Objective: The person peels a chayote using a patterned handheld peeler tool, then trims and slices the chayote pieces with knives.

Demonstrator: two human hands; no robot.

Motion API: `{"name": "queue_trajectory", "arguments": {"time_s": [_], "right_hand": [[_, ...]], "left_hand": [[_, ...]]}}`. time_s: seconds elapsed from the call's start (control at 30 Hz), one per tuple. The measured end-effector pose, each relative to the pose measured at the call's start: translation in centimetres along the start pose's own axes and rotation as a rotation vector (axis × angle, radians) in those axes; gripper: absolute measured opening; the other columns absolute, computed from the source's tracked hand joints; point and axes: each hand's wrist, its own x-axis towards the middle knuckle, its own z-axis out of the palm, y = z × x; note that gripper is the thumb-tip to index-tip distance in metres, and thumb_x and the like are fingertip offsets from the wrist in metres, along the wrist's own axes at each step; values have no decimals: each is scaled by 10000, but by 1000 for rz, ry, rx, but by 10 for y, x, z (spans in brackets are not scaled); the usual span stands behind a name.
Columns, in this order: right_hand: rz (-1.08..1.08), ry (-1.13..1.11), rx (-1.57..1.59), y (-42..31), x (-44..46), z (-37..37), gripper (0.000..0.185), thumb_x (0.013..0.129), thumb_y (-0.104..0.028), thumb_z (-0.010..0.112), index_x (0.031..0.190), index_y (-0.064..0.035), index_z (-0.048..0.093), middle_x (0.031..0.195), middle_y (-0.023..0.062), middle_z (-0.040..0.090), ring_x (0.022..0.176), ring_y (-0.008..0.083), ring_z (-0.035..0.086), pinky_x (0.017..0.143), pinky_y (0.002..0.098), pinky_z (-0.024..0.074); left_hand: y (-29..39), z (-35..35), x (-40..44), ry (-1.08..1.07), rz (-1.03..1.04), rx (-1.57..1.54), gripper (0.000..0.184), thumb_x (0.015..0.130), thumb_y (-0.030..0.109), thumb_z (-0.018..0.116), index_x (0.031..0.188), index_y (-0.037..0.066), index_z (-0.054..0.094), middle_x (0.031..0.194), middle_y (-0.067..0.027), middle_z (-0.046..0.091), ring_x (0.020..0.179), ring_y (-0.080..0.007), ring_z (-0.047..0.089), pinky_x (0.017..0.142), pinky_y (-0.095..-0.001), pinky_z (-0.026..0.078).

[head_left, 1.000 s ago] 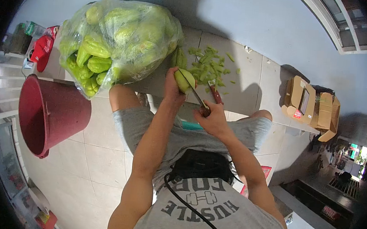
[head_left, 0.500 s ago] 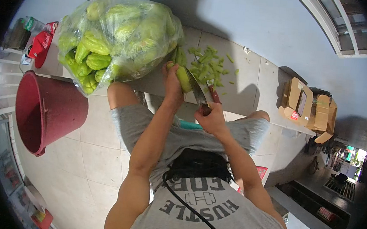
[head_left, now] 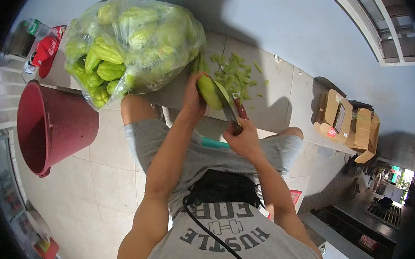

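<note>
My left hand (head_left: 194, 99) is wrapped round a green chayote (head_left: 207, 92), held above the tiled ledge. My right hand (head_left: 245, 139) grips a knife (head_left: 230, 113) by its handle, its broad blade lying along the right side of the chayote. A pale strip shows on the chayote at the blade. Beyond my hands, green peelings (head_left: 237, 76) are strewn over the ledge. A red-handled tool (head_left: 240, 108) lies just past the blade, partly covered by it. To the left stands a large clear plastic bag (head_left: 141, 38) full of chayotes.
A dark red bucket (head_left: 68, 120) stands on the floor at the left. Opened cardboard boxes (head_left: 336, 114) sit on the ledge (head_left: 280, 81) at the right. A red cap (head_left: 46, 51) and a bottle (head_left: 39, 28) are at the far left. The wall borders the ledge behind.
The chayote has turned in my left hand, with more of its side showing. My right hand and the knife have shifted slightly downward and to the right.
</note>
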Motion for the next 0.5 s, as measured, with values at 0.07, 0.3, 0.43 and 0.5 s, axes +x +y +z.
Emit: {"name": "queue_trajectory", "arguments": {"time_s": [0.07,0.3,0.43,0.5], "right_hand": [[5,-49,-56,-16,-8,-12,209,746,-117,679,721,44,550,578,87,529,566,137,497,556,344,431],[-112,-68,131,4,-9,1,188,747,-109,668,716,28,544,563,75,510,552,113,460,527,328,409],[33,-81,77,9,-6,3,186,741,-105,669,710,31,545,566,62,515,549,120,466,529,329,410],[75,-120,75,3,-6,2,187,738,-107,670,704,28,545,569,60,519,553,125,475,536,331,415]], "left_hand": [[5,0,-5,-108,-41,-139,215,883,280,532,933,75,573,833,-111,596,798,-299,626,790,-451,527],[-2,-3,-4,-105,-163,-211,194,854,229,500,834,41,543,756,-141,600,764,-300,630,750,-454,539],[0,-5,0,-44,-39,-139,185,858,209,485,822,34,529,771,-161,615,738,-317,628,723,-468,541],[7,3,-10,-63,4,-97,179,860,203,478,818,35,524,770,-166,615,733,-321,627,716,-474,541]]}}
